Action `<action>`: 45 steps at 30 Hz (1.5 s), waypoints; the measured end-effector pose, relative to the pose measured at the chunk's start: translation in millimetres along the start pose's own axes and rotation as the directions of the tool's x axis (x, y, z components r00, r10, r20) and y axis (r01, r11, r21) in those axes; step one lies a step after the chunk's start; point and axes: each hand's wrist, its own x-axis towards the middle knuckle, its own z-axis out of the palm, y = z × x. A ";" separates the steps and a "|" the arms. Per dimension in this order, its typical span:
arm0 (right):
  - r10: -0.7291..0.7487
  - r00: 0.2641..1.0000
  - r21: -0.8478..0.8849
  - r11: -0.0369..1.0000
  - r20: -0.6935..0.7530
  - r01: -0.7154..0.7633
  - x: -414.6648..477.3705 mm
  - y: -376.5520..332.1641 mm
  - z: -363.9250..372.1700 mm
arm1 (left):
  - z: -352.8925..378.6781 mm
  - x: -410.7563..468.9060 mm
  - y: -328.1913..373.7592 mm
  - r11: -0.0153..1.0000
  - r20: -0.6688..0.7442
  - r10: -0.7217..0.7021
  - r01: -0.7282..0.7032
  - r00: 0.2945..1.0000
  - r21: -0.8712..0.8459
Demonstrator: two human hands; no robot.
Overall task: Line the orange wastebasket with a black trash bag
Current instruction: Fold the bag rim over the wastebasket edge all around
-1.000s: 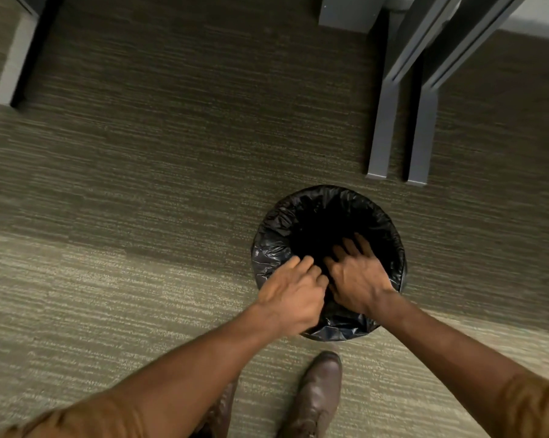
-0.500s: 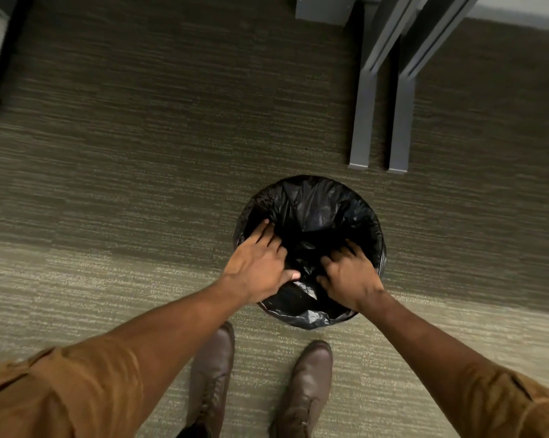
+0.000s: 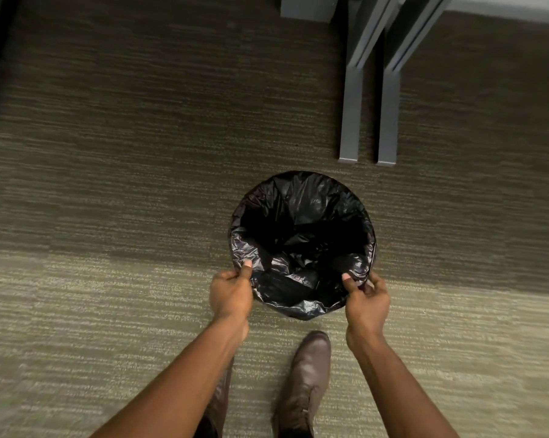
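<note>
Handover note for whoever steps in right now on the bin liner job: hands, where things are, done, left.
Left hand: pinching the black trash bag at the near-left of the rim, thumb on top.
Right hand: pinching the bag at the near-right of the rim.
Wastebasket: on the carpet in front of the shoes, just short of two grey furniture legs; fully covered by the bag, no orange visible.
Done: bag is inside, open, folded over the rim all round as far as can be seen.
Left: probably snug the near edge down and let go; the bottom looks crumpled, so maybe press it down.
</note>
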 end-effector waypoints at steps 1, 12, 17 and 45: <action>0.021 1.000 0.030 0.999 0.002 -0.021 1.0 4.3 2.7 | 1.2 -0.8 -2.7 1.000 0.027 -0.009 0.009 1.000 -0.005; 0.044 0.990 -0.014 0.999 0.136 -0.042 10.4 8.3 -7.2 | -3.2 -4.7 4.7 1.000 0.145 -0.007 0.009 0.989 -0.011; -0.041 0.999 0.051 0.998 -0.016 0.041 0.7 17.3 -14.6 | -2.8 -15.0 -3.1 0.999 0.025 -0.039 0.039 0.999 0.028; 0.364 0.930 0.238 0.901 0.044 -0.363 -43.2 17.5 -17.5 | 23.9 -52.0 -18.3 0.863 0.248 -0.417 0.466 0.875 -0.195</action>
